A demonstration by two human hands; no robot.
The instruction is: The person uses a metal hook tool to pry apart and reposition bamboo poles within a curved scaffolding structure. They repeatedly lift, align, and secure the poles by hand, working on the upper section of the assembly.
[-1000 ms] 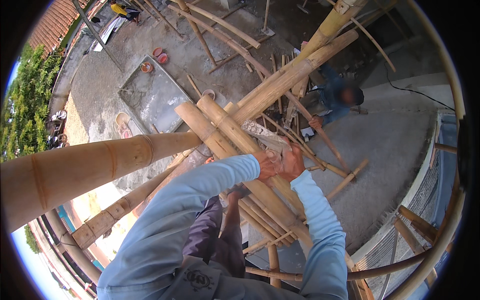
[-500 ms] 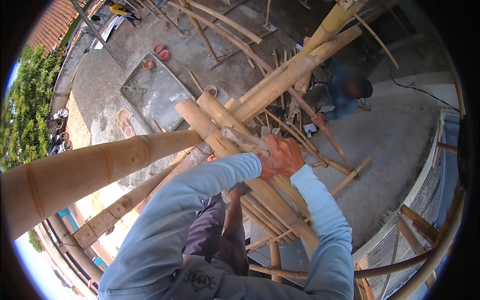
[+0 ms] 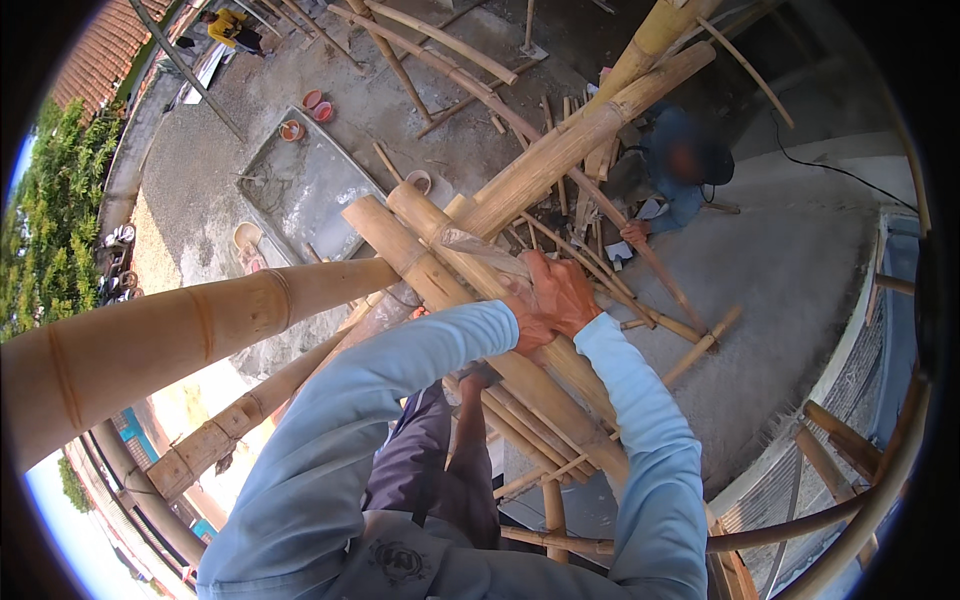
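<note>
A crinkled, translucent plastic strip point(image 3: 485, 250) runs across the bamboo poles in front of me and ends at my hands. My right hand point(image 3: 565, 293) is closed round its near end. Pressed against it, my left hand point(image 3: 526, 326) is also closed on the strip, its fingers partly hidden. Beneath both hands lie two thick bamboo poles point(image 3: 425, 268), side by side and slanting toward the lower right. Another stout pole point(image 3: 590, 135) meets them from the upper right. More clear plastic point(image 3: 388, 312) is wrapped near the end of the thick pole point(image 3: 240, 310) coming from the left.
Below to the right, a co-worker in blue point(image 3: 680, 160) touches a thin pole. A shallow mixing tray point(image 3: 262, 150), red buckets point(image 3: 322, 112) and scattered poles are on the ground. A person in yellow point(image 3: 228, 25) is at the far left. A curved bamboo rail point(image 3: 790, 535) passes at lower right.
The plastic strip has turned slightly and looks more stretched toward my hands. My hands stay together in nearly the same place. The co-worker in blue has leaned a little to the left.
</note>
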